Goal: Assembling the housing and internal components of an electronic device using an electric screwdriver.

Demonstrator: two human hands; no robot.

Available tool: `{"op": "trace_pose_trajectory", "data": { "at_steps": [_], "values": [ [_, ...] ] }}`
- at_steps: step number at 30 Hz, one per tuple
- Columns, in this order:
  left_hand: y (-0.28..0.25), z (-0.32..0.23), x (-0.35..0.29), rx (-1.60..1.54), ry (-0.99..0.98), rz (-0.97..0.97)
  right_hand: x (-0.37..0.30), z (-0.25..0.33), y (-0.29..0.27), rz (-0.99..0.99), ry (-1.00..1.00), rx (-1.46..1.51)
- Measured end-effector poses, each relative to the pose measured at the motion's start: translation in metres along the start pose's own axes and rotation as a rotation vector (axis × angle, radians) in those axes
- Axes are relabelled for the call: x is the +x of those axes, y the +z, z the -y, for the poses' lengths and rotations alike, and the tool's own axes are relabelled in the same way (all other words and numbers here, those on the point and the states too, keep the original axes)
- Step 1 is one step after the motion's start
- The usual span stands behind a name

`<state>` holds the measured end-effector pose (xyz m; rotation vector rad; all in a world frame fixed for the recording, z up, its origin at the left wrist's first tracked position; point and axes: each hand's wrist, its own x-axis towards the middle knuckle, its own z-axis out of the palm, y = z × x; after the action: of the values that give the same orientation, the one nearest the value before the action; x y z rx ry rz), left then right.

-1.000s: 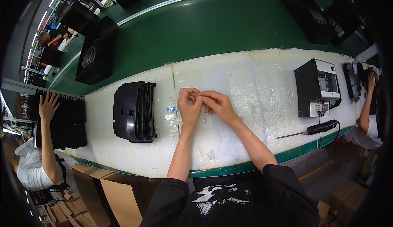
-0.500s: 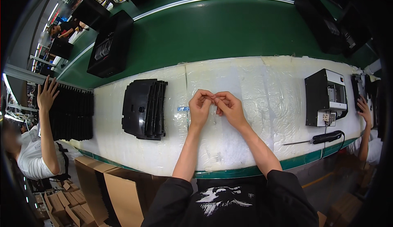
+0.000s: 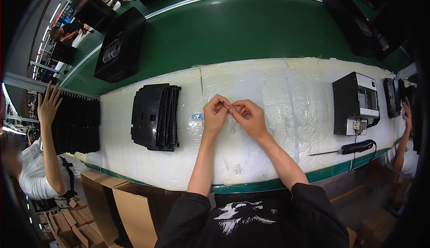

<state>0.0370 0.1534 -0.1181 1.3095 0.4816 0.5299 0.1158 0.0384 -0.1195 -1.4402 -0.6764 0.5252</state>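
Over the middle of the padded white bench top (image 3: 242, 158), my left hand (image 3: 217, 116) and my right hand (image 3: 249, 119) meet at the fingertips. Both are closed in a pinch, thumbs against forefingers. Whatever lies between the fingertips, if anything, is too small to make out. To the left of my hands stands a row of black plastic panels (image 3: 145, 117), leaning close together. On the right sit a black-and-silver boxy machine (image 3: 354, 104) and, in front of it, a black electric screwdriver (image 3: 356, 147) with a long thin bit and a cable.
Beyond the bench runs a green conveyor belt (image 3: 242, 28) carrying black cases (image 3: 120, 46). A co-worker's hand (image 3: 48, 107) rests by stacked black parts (image 3: 78, 122) at the left; another co-worker's hand (image 3: 406, 113) shows at far right. Cardboard boxes (image 3: 134, 214) stand below the bench edge.
My hands stay pinched together, with slight finger shifts. At far right, the co-worker's hand has come away from the black part. The view has shifted slightly.
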Motion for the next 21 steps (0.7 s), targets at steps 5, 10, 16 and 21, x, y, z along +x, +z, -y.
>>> {"op": "trace_pose_trajectory", "data": {
  "at_steps": [5, 10, 16, 21],
  "values": [
    [-0.0004, 0.0065, 0.0006, 0.16, 0.071, 0.051, -0.0006, 0.0024, -0.0015, -0.117, -0.16, -0.193],
    [-0.0001, 0.0064, 0.0008, 0.182, 0.113, 0.06, 0.0001, 0.0015, -0.002, -0.108, -0.124, -0.192],
    [-0.0005, 0.0033, -0.0003, 0.198, 0.067, 0.051, 0.0011, -0.0008, -0.0017, -0.094, -0.045, -0.153],
    [0.0015, 0.0003, -0.0005, 0.174, 0.03, 0.055, 0.0013, -0.0001, -0.0023, -0.096, -0.044, -0.16]
  ]
}}
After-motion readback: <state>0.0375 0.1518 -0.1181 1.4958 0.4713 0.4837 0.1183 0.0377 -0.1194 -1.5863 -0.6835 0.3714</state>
